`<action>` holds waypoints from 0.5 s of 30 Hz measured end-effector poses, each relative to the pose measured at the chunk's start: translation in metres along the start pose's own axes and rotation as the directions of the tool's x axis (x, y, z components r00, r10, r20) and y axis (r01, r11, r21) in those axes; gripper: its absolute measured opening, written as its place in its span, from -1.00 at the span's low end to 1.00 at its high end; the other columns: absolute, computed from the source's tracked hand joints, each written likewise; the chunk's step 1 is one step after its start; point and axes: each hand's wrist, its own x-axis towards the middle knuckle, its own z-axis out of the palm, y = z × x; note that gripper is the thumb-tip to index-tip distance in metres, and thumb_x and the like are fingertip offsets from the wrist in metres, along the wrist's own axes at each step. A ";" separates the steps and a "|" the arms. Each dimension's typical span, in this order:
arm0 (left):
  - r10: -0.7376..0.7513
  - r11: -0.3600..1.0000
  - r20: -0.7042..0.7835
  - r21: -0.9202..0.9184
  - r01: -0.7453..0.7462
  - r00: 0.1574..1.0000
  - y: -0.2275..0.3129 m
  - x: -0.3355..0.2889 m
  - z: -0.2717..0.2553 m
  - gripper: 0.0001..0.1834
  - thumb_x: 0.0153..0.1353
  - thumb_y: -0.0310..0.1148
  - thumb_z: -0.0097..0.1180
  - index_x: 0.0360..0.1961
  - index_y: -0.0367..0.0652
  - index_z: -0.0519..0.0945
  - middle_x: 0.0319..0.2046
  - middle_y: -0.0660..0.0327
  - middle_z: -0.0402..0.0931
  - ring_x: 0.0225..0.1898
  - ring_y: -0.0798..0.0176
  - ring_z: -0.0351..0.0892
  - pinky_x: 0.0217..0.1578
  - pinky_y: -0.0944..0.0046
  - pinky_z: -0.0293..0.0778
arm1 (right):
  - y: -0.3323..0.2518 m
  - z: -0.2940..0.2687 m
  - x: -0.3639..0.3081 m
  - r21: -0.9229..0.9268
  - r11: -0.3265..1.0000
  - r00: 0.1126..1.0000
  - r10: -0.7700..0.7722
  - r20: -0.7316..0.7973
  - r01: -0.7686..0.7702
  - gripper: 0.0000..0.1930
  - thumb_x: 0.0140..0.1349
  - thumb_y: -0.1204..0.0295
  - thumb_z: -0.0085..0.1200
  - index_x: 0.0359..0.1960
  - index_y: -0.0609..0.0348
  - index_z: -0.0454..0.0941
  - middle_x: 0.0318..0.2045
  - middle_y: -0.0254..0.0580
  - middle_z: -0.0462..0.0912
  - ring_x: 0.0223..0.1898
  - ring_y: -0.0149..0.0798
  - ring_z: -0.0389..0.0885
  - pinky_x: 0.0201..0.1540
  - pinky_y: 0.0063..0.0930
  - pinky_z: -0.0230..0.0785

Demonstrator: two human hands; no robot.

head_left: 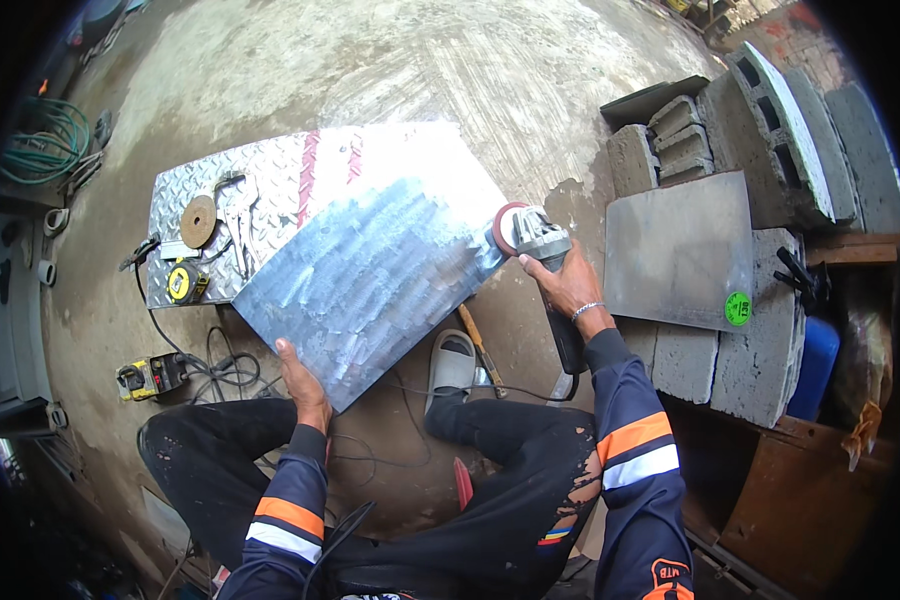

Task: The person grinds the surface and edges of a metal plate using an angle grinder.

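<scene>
A flat grey metal sheet [365,275] with brushed streaks lies slanted in front of me, over a diamond-plate panel [275,165]. My left hand [305,388] grips its near left corner, thumb on top and the other fingers hidden beneath. In my right hand [573,285] is an angle grinder [542,236], its body pointing back toward me. The grinder's reddish disc [507,228] is at the sheet's right corner; whether it touches the metal I cannot tell.
On the diamond plate lie a brown disc [199,221], locking pliers [238,215] and a tape measure [184,282]. A yellow-black device [150,377] and cables sit left. A hammer [481,350] lies by my foot. Concrete blocks [685,355] bearing another metal plate [678,250] stand right.
</scene>
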 end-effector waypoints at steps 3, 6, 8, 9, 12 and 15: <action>-0.006 1.000 0.007 -0.004 0.006 1.000 -0.002 0.001 0.001 -0.03 0.38 0.40 -0.15 0.41 -0.33 0.27 0.28 0.07 0.42 0.24 0.10 0.46 0.30 0.17 0.30 | -0.013 0.001 0.017 0.043 0.999 1.000 -0.014 0.007 0.014 -0.04 0.06 -0.21 0.30 0.11 0.58 0.37 -0.17 0.42 0.68 -0.10 0.22 0.72 -0.01 -0.12 0.55; 0.002 1.000 -0.004 -0.017 -0.002 1.000 -0.003 0.002 0.000 -0.03 0.37 0.40 -0.14 0.41 -0.33 0.27 0.28 0.07 0.43 0.24 0.10 0.47 0.29 0.17 0.31 | -0.029 0.001 0.027 0.032 0.999 1.000 -0.010 0.009 0.010 -0.04 0.06 -0.22 0.29 0.10 0.59 0.37 -0.19 0.43 0.68 -0.12 0.23 0.72 -0.01 -0.11 0.55; 0.004 1.000 -0.009 -0.030 -0.005 1.000 -0.006 0.004 -0.003 -0.02 0.37 0.40 -0.14 0.41 -0.33 0.27 0.28 0.06 0.43 0.24 0.09 0.47 0.28 0.16 0.32 | -0.039 -0.001 0.027 0.027 1.000 1.000 -0.007 0.015 0.007 -0.04 0.06 -0.23 0.28 0.09 0.60 0.37 -0.17 0.44 0.68 -0.10 0.24 0.72 0.00 -0.11 0.54; 0.003 0.999 -0.006 -0.032 -0.003 1.000 -0.007 0.005 -0.002 -0.02 0.37 0.40 -0.13 0.41 -0.33 0.27 0.27 0.06 0.43 0.24 0.09 0.47 0.28 0.16 0.32 | -0.040 0.000 0.028 0.003 1.000 1.000 -0.011 0.011 0.011 -0.03 0.06 -0.22 0.28 0.09 0.61 0.37 -0.16 0.45 0.67 -0.08 0.24 0.71 0.02 -0.11 0.53; 0.005 0.999 -0.005 -0.035 -0.006 1.000 -0.009 0.003 -0.001 -0.02 0.36 0.40 -0.13 0.40 -0.33 0.27 0.27 0.05 0.43 0.23 0.08 0.47 0.27 0.15 0.33 | -0.031 0.001 0.023 -0.016 0.999 1.000 -0.031 0.003 0.031 -0.03 0.05 -0.20 0.30 0.11 0.62 0.37 -0.12 0.47 0.66 -0.03 0.24 0.69 0.05 -0.12 0.52; 0.012 1.000 -0.014 -0.026 -0.012 1.000 -0.006 0.005 -0.007 -0.02 0.37 0.39 -0.13 0.40 -0.34 0.27 0.28 0.04 0.42 0.24 0.07 0.47 0.28 0.14 0.33 | -0.013 0.000 0.006 0.021 0.998 0.998 -0.059 0.006 0.058 -0.04 0.03 -0.17 0.32 0.14 0.58 0.38 -0.08 0.46 0.65 0.00 0.24 0.68 0.08 -0.12 0.51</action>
